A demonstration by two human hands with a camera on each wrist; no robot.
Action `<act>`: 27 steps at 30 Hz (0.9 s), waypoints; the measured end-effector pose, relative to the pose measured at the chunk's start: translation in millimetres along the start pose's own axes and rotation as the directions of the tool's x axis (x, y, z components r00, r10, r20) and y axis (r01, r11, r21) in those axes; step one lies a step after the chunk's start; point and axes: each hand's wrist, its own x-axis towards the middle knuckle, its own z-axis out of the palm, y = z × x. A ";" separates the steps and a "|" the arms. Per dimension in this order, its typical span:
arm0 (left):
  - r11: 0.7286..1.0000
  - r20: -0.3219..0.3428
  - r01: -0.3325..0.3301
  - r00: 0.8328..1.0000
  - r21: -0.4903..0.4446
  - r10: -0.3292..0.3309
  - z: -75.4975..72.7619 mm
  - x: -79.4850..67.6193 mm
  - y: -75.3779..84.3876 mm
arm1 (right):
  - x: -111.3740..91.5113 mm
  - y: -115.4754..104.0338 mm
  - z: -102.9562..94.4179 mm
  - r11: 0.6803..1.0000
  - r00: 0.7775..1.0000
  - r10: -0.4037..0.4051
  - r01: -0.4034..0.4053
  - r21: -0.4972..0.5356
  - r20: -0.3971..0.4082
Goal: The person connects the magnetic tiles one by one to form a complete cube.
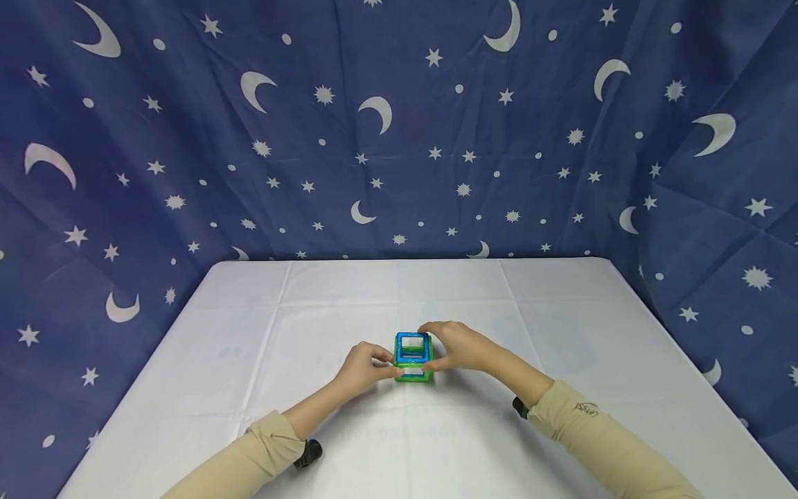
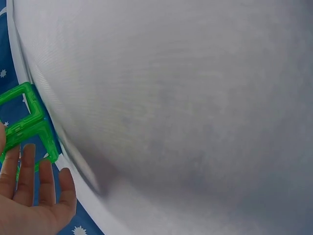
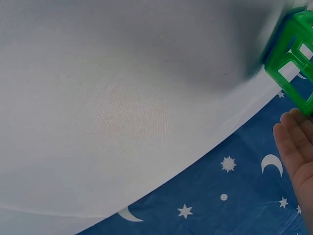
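A small box-like build of magnetic tiles (image 1: 412, 357), blue frames on top and green ones at the sides, stands near the middle of the table. From its left, my left hand (image 1: 364, 369) holds it, the thumb on the near left corner. My right hand (image 1: 460, 346) grips the right side, thumb at the front and fingers at the far edge. In the left wrist view, green tile frames (image 2: 33, 115) appear beside the left fingers (image 2: 46, 183). The right wrist view shows the right fingertips (image 3: 289, 125) against a green tile (image 3: 288, 78).
A white cloth with fold creases covers the table (image 1: 337, 291). Behind it and along both sides hangs a blue curtain (image 1: 411, 180) with white moons and stars. Dark wrist devices (image 1: 308, 453) sit under the beige sleeves (image 1: 249, 457).
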 end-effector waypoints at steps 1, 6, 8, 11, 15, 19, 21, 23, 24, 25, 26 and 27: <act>1.000 0.002 0.000 1.000 -0.002 0.000 -0.2 0.2 -0.1 | 0.3 -0.4 0.2 1.000 1.000 0.004 -0.004 0.002 0.001; 0.999 0.097 0.024 0.995 -0.049 -0.019 -2.9 1.8 -0.2 | 0.9 -2.0 1.5 0.999 1.000 0.029 -0.029 0.018 0.007; 0.996 0.156 0.042 0.987 -0.079 -0.029 -3.8 2.7 -0.5 | 0.7 -2.9 1.8 0.999 1.000 0.031 -0.031 0.022 0.004; 0.992 0.203 0.069 0.978 -0.104 -0.047 -4.5 3.4 -0.2 | 0.4 -3.2 2.5 1.000 1.000 0.017 -0.017 0.021 -0.007; 0.976 0.140 0.165 0.980 -0.142 -0.145 -4.1 3.9 2.5 | -0.3 -1.8 3.2 1.000 1.000 0.005 -0.005 0.029 -0.002; 0.930 0.051 0.287 0.958 -0.228 -0.283 -1.7 5.5 5.1 | -3.2 1.7 1.8 0.989 1.000 0.028 -0.028 0.146 0.002; 0.904 0.028 0.337 0.939 -0.264 -0.342 -0.4 6.1 5.7 | -4.9 4.9 2.4 0.969 0.997 0.070 -0.063 0.237 -0.019; 0.874 0.021 0.382 0.919 -0.301 -0.394 0.3 6.2 6.8 | -6.2 8.0 4.6 0.925 0.990 0.139 -0.119 0.361 -0.029; 0.857 0.024 0.402 0.909 -0.323 -0.417 0.5 6.3 7.6 | -6.6 9.1 6.2 0.888 0.983 0.182 -0.154 0.434 -0.024; 0.842 0.028 0.418 0.900 -0.341 -0.436 0.6 6.4 8.4 | -6.9 9.6 7.9 0.842 0.975 0.224 -0.187 0.506 -0.012; 0.825 0.035 0.432 0.892 -0.363 -0.451 1.0 6.9 8.8 | -7.0 9.5 9.8 0.792 0.964 0.264 -0.220 0.570 0.006; 0.814 0.040 0.440 0.886 -0.380 -0.461 0.9 7.1 10.0 | -7.1 8.9 11.5 0.733 0.953 0.302 -0.253 0.632 0.031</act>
